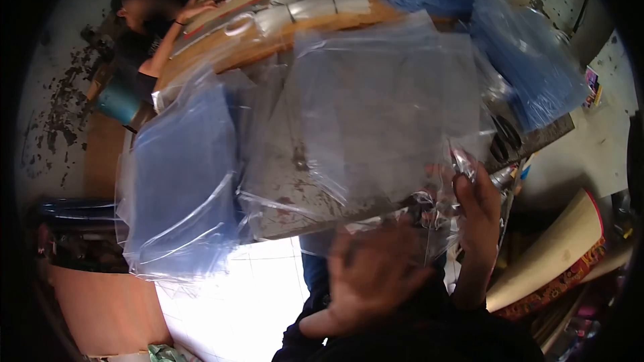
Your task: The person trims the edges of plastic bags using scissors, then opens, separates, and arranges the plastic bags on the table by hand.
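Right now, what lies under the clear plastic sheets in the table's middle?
The worn grey tabletop emerges from under the clear plastic sheets along their lower edge; whatever their cloudy overlapping layers cover cannot be made out.

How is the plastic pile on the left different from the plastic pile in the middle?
The left pile looks blue, while the middle pile looks greyer.
The left pile pokes well out past the edge of the table, while the middle pile lies mostly on top of it.

Both are shiny, see-through sheets with uneven edges.
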`<state>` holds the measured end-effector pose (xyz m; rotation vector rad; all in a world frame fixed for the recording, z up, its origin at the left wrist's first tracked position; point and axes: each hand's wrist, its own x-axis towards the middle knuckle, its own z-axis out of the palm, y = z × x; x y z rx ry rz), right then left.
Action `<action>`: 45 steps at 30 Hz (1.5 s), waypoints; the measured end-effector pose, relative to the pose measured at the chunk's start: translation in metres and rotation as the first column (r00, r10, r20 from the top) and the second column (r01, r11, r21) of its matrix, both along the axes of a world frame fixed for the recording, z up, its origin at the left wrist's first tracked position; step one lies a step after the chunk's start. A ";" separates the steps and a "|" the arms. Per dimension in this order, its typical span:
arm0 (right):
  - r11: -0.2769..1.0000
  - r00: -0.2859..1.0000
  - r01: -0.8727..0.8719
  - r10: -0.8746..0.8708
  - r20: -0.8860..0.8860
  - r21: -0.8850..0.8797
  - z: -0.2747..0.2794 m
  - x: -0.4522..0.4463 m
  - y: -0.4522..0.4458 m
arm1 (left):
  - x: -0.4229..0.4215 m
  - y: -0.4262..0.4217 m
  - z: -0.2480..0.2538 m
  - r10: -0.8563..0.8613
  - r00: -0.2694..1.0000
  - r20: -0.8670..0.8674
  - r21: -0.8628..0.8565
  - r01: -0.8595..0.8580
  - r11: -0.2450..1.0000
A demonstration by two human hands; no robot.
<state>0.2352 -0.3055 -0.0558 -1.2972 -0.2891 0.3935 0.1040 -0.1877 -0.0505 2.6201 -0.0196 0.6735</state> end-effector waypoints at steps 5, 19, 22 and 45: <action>0.997 0.993 0.020 -0.011 0.118 -0.079 -0.033 0.009 -0.018 | -0.008 0.049 -0.005 0.660 0.747 0.085 0.015 -0.663 0.749; 0.921 0.915 0.348 -0.293 0.278 -0.174 -0.025 0.003 -0.043 | -0.002 0.032 -0.028 0.407 0.841 0.357 -0.391 -0.261 0.883; 0.909 0.909 0.386 -0.345 0.236 -0.157 -0.027 0.001 -0.041 | -0.005 0.030 -0.031 0.366 0.855 0.368 -0.349 -0.239 0.906; 0.851 0.898 0.432 -0.376 0.229 -0.299 -0.032 0.002 -0.042 | 0.003 -0.002 -0.032 0.225 0.930 0.291 0.105 -0.265 0.959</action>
